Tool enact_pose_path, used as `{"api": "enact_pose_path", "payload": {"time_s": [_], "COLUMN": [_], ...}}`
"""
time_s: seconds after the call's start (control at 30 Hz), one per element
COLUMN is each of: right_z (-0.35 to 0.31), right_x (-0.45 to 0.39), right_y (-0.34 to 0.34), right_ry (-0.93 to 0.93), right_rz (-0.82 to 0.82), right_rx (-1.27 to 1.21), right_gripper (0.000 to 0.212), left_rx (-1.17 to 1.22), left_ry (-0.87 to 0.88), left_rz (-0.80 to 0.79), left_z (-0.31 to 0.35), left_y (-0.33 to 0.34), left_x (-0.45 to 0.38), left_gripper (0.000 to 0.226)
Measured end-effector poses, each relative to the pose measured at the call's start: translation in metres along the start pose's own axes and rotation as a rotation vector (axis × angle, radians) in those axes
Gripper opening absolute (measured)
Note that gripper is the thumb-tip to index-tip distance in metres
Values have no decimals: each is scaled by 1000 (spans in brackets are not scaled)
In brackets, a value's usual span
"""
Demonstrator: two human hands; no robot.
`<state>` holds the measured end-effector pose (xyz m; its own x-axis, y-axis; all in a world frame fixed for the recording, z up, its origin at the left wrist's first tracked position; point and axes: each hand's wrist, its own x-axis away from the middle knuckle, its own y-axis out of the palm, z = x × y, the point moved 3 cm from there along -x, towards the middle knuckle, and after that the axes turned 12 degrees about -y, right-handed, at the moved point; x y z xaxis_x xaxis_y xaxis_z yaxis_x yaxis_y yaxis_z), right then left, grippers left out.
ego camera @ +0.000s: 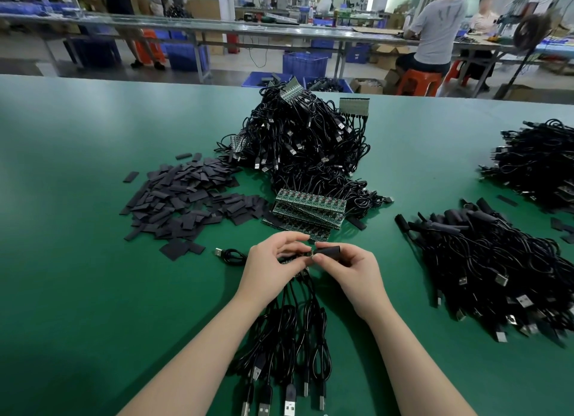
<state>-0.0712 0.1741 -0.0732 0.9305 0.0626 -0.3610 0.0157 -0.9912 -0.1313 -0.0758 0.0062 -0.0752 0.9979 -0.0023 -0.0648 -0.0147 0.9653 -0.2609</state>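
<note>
Cables (289,338) fan out at the bottom centre of the frame, plugs toward the viewer, their far ends gathered under the left hand (270,266). Its thumb and fingers pinch one cable's far end, mostly hidden. The right hand (351,269) pinches a black sleeve (329,248) just right of that end, its mouth close to it. The sleeve looks not yet slid on, so this piece is at its start. At right lie sleeved cables (497,275), seemingly finished. Above the hands, board strips (307,210), loose sleeves (183,195) at centre left and a big cable heap (307,139) at upper centre suggest much is left. No writing or brand is readable anywhere on the green table (77,260).
</note>
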Motion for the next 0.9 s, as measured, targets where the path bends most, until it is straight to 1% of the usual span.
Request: {"api": "enact_pose_path", "payload": {"time_s": [0.13, 0.23, 0.4, 0.53, 0.6, 0.7, 0.9], "right_z": [1, 1, 0, 4, 5, 5, 5], "right_x": [0, 0, 0, 0, 0, -1, 0], "right_y": [1, 0, 0, 0, 1, 0, 1], "right_ry": [-15, -15, -12, -9, -6, 3, 6], "right_rz": [2, 15, 1, 20, 15, -5, 17], "right_rx": [32, 39, 12, 28, 33, 24, 58], "right_gripper": [23, 19, 26, 16, 14, 14, 10], "left_rx": [11, 37, 47, 39, 46, 64, 65], "left_ry": [3, -3, -6, -1, 6, 0, 1], "left_rz": [-14, -19, -27, -37, -38, -39, -31], "left_z": [2, 4, 3, 5, 7, 8, 6], "left_y": [0, 1, 1, 1, 0, -1, 0], "left_x": [2, 3, 2, 4, 5, 4, 3], "left_gripper": [31, 33, 32, 35, 38, 37, 37]}}
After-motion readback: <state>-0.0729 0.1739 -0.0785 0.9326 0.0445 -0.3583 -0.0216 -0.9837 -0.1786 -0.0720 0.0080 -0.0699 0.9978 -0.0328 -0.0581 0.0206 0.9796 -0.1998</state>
